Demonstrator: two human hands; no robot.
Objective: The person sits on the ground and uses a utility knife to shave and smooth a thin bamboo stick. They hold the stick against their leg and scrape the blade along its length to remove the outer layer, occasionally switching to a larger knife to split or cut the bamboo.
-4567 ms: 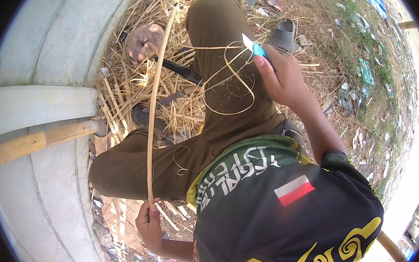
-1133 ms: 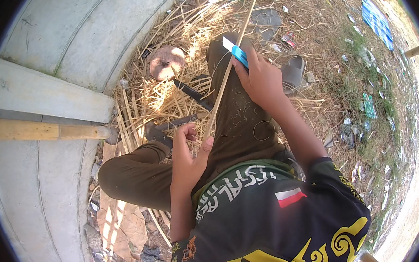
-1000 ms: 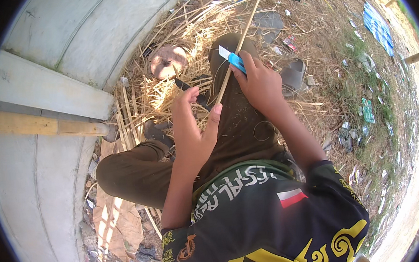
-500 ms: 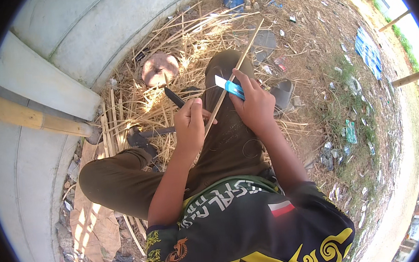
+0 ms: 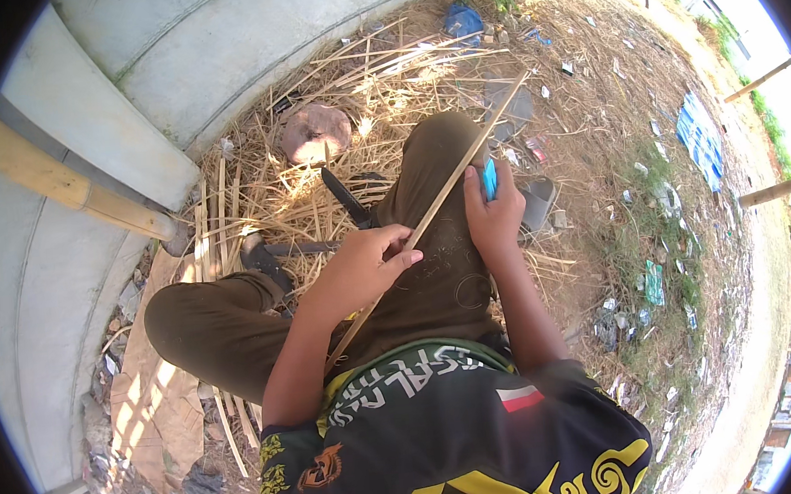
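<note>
My left hand is closed on a long, thin bamboo strip, thumb and fingers pinching it above my lap. The strip slants from my waist up past my raised right knee. In my right hand is a blue-handled cutter knife; its blade does not show clearly now. My right thumb is close beside the strip; whether it touches, I cannot tell. A black blade lies just beyond my left hand, beside my leg.
Bamboo strips and shavings litter the ground ahead. A round wooden block sits among them. A dark-headed hammer-like tool lies by my left knee. Cardboard is at left, under a pale wall. A grey sandal is at right.
My left hand has shifted down and turned along the strip. My right hand has moved lower and slightly right; the cutter's white blade, plain across the strip before, no longer shows.
</note>
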